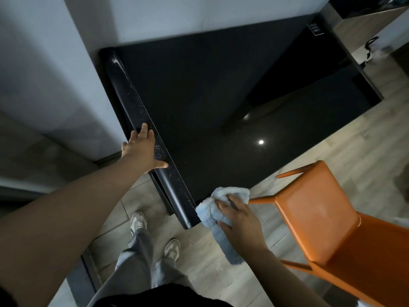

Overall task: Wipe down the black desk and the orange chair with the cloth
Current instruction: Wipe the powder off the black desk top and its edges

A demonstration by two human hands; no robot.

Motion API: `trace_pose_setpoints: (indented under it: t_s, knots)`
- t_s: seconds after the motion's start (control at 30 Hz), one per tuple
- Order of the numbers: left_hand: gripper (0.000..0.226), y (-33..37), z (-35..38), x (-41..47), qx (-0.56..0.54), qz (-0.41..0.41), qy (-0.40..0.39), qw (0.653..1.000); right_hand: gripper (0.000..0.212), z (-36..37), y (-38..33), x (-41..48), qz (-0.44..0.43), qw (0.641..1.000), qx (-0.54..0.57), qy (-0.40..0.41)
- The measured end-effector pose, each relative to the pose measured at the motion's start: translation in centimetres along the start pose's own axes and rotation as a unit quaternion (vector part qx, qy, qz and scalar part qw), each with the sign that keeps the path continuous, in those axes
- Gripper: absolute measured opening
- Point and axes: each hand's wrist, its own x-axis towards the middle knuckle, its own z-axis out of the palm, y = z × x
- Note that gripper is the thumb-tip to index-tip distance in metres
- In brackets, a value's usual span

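— While bunched in the right hand at the lower centre of the frame, the pale blue cloth sits at the near corner of the black tabletop, its tail drooping toward the floor. How will it handle?
— Soft, light and limp, judging by the fluffy pile; it should mould to any surface. Best held as a wad under the palm, as here, fingers curled round it.
— And the other hand?
— Centre left, the left hand rests flat on the tabletop's rounded edge, fingers straight, holding nothing. White specks dot that edge toward the upper left.
— The chair?
— Lower right, the orange chair stands just beside that corner; its smooth seat looks hard and slick, likely an easy wipe.
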Motion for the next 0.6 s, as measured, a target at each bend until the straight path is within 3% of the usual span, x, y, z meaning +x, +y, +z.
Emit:
trace_pose_setpoints:
  t_s: [0.2,0.37,0.6]
  knots:
    - [0.118,0.1,0.0,0.0,-0.006,0.002,-0.004,1.000,0.049,-2.2,-0.1,0.3,0.043,0.997,-0.001,0.059]
    - [0.115,-0.8,-0.1,0.0,-0.018,0.031,-0.002,0.999,0.054,-6.4,-2.9,5.3,0.060,0.982,0.088,0.157]
    - [0.113,-3.1,-0.3,0.0,-0.046,0.086,-0.017,0.995,0.054,-8.7,-9.4,17.3,0.023,0.983,0.100,0.150]
